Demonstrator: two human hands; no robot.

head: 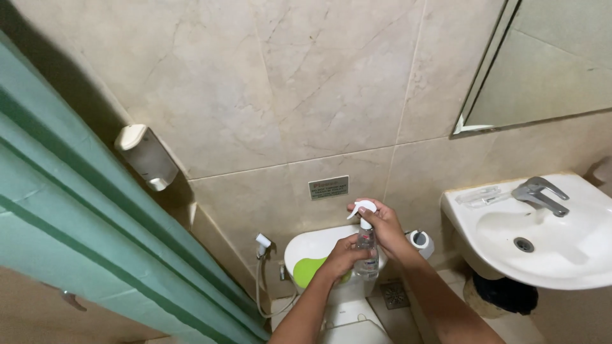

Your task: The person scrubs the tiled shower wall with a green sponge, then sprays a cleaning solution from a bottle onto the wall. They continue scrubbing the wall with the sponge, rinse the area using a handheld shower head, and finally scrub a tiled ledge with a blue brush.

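Upright, the spray bottle (pixel 367 251) stands with its long axis vertical above the toilet tank (pixel 312 250). Left hand (pixel 344 256) is clamped round its clear body from the left; right hand (pixel 381 224) is closed over the white trigger head on top, so both touch it. Sink (pixel 542 245) sits well apart to the right.

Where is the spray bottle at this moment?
In the head view, the spray bottle is low in the middle, held by both hands, left hand and right hand, above the toilet tank, left of the sink.
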